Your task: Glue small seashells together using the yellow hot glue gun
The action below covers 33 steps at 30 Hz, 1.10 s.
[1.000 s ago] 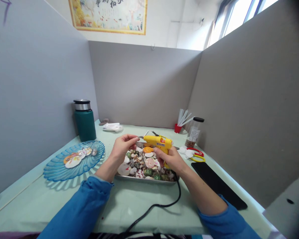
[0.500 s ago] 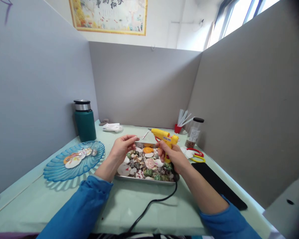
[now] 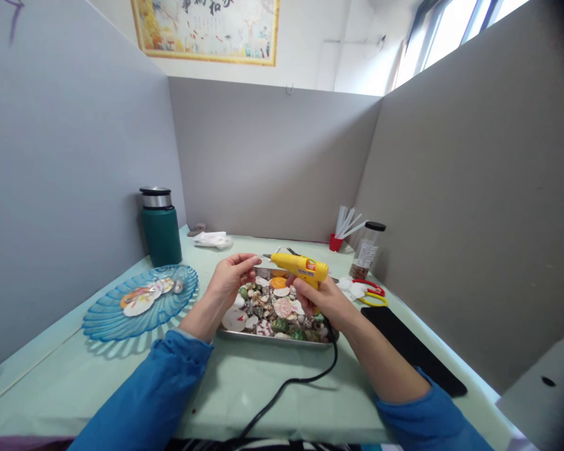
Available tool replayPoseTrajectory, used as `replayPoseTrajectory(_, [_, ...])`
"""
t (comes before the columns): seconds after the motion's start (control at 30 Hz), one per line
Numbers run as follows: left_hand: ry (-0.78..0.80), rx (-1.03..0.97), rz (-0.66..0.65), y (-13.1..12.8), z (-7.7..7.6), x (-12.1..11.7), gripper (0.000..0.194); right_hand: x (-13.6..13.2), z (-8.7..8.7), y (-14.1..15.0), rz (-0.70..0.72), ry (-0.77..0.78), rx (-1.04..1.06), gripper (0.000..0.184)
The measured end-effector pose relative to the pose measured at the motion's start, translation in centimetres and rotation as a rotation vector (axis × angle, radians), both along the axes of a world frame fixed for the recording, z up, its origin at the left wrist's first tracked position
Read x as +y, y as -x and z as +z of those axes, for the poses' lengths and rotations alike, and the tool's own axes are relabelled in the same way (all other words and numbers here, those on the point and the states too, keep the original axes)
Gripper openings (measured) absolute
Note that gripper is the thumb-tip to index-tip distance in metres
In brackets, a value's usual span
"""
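While my right hand grips the yellow glue gun, its dark nozzle points left, straight at the fingertips of my left hand. That is the relation I am minding: the gun's barrel runs crosswise, from right hand to left, with the nozzle end a little higher in my view than the back end. Nozzle and left fingertips lie just beside each other — I can't tell from this angle whether they touch.

My left thumb and index finger are closed to a pinch; if something tiny sits between them, it is too small for me to make out. On the right, the fingers are curled firmly round the handle, below the barrel. Both hands are by the metal tray of shells, with the barrel over its far part, near an orange shell. From the handle the black cord loops down across the bench towards me — well apart from the blue plate on my left.
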State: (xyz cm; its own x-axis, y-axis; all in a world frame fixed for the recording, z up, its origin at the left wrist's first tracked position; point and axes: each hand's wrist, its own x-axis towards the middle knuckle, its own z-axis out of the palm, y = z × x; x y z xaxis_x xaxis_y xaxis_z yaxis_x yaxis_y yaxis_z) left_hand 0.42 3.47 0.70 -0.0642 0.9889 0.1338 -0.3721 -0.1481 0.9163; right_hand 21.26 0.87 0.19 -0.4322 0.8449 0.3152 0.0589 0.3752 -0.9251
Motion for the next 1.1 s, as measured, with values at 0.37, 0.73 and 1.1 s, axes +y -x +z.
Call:
replayPoseTrajectory(0.37, [-0.002,-0.009,-0.032,-0.1,0.3,-0.2,0.028,-0.1,-0.4,0.5,-0.329,-0.569,-0.358,0.029])
replayPoseTrajectory(0.73, [0.009,-0.061,-0.065,-0.1,0.2,-0.1,0.024,0.1,-1.1,0.5,-0.373,-0.749,-0.572,0.025])
replayPoseTrajectory(1.1, [0.029,-0.124,-0.142,0.1,0.0,0.1,0.020,0.2,-1.3,0.4,-0.361,-0.839,-0.629,0.029])
